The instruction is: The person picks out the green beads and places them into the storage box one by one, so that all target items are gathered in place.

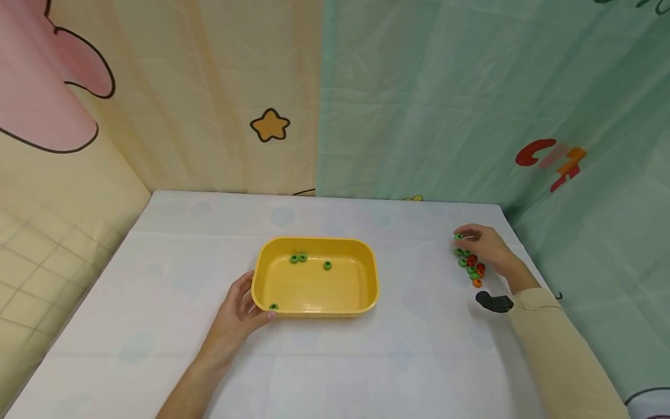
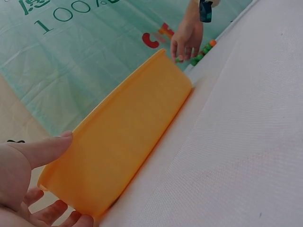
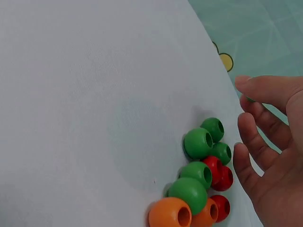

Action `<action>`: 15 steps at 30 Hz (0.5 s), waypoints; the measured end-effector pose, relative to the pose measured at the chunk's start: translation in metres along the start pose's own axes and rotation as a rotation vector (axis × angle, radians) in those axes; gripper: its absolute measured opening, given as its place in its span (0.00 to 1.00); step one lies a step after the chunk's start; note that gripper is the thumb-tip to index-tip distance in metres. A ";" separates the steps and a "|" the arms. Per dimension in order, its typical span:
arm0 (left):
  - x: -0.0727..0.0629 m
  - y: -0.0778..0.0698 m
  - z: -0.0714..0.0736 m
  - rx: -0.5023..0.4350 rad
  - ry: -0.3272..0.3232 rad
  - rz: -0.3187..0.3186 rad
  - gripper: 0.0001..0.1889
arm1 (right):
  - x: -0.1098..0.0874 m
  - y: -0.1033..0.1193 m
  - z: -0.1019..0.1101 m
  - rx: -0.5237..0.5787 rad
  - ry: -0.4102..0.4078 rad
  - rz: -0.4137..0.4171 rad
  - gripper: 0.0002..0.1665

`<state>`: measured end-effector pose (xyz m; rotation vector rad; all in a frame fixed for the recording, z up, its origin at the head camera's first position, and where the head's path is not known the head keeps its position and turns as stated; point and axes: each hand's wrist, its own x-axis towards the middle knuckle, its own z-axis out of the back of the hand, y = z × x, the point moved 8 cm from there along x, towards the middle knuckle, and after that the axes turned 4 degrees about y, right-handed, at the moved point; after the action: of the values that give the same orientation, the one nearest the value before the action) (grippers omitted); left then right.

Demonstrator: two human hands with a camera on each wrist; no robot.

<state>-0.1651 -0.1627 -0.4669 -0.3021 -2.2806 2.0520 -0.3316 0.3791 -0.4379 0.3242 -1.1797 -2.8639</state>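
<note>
My left hand [image 1: 237, 314] holds the near left corner of a shallow yellow tray [image 1: 319, 291], thumb at the rim and the other fingers curled against its side. Inside the tray lie several green beads [image 1: 327, 265]. At the right of the table, my right hand [image 1: 487, 247] pinches a green bead [image 1: 458, 237] between thumb and forefinger. In the right wrist view, only a sliver of that bead shows. Just below this hand sits a cluster of round beads with wide holes: green beads [image 3: 188, 194], red beads [image 3: 221, 208] and orange beads [image 3: 170, 213].
A white cloth [image 1: 173, 326] with faint spots covers the table. Behind it hangs a cream and green printed curtain [image 1: 419, 116], which continues down the right side. A black curved piece [image 1: 494, 302] sticks out at my right wrist.
</note>
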 end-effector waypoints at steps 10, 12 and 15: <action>0.000 -0.002 0.000 0.002 0.009 -0.021 0.49 | 0.012 0.020 -0.015 0.005 0.052 0.036 0.24; 0.000 -0.002 0.000 0.006 0.009 -0.025 0.49 | 0.014 0.024 -0.017 -0.004 0.054 0.051 0.24; 0.000 -0.002 0.000 0.008 0.009 -0.029 0.49 | 0.016 0.030 -0.022 0.005 0.062 0.066 0.24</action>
<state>-0.1651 -0.1632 -0.4646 -0.2755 -2.2568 2.0410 -0.3440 0.3408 -0.4345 0.3641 -1.1645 -2.7747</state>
